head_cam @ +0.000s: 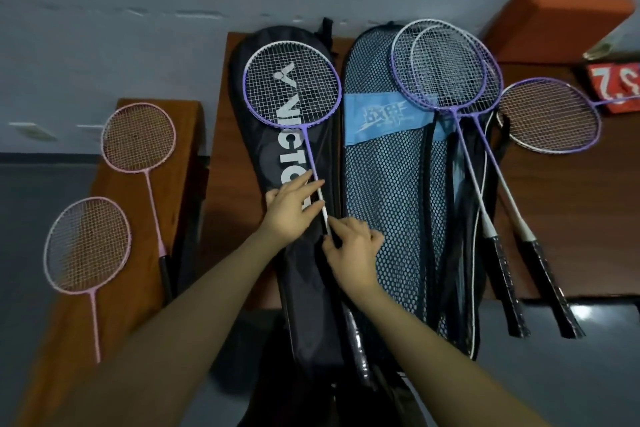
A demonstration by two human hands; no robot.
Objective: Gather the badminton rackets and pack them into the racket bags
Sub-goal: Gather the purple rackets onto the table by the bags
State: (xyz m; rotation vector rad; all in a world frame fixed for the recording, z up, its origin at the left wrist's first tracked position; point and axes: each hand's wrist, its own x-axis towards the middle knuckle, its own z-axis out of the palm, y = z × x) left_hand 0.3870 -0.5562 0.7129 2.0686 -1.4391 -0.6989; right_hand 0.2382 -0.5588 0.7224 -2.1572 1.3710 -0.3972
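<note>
So the purple racket (291, 87) is lying on top of the black bag (277, 156), head pointing away from the person, shaft running back toward them and slanting a bit to the right. Its long axis is pretty much lining up with the bag's own length, which is the bit that matters for sliding it in.

Both hands are sitting right at the lower shaft. The left hand (291, 210) is resting on the bag with fingers mostly straight, fingertips touching the shaft from the left. The right hand (353, 246) is curling its fingers at the same stretch, just below the left. It looks like it's pinching either the shaft or the bag's edge there, and I can't tell which. The grip end is poking out past the table edge (242, 302), under the right forearm.

My guess is the bag's opening runs along that right-hand seam, so the right hand is the nearer one for that.

Still waiting: two purple ones (446, 69) on the mesh bag (384, 201), another (550, 114) further right, and two pink rackets (138, 135) on the left bench (187, 121).
</note>
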